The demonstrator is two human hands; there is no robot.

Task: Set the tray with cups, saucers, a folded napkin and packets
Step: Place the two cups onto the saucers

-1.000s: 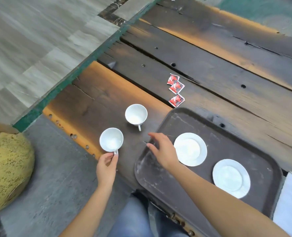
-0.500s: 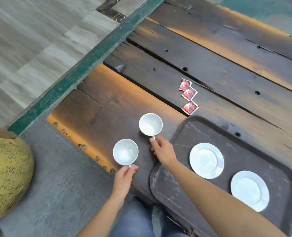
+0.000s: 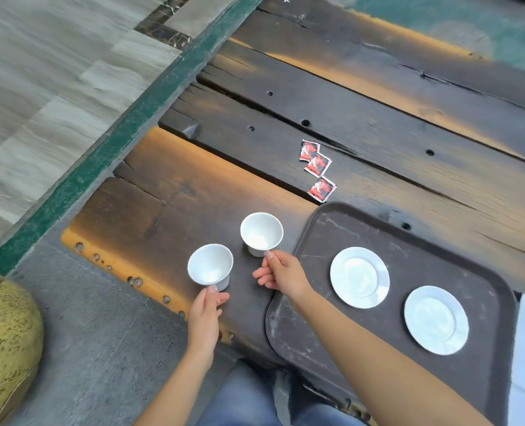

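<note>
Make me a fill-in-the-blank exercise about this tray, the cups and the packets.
The tray carries ___ white saucers. The left hand holds the near cup and the right hand holds the far cup, each by its ___. The ___ red packets lie on the wooden table, off the tray.
Missing words: two; handle; three.

Glossy, probably ceramic cups [image 3: 261, 232]; scuffed matt tray [image 3: 409, 241]

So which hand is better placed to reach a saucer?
Right. The right hand, pinching the far cup, sits by the tray near a saucer; the left hand holds the near cup farther off.
</note>
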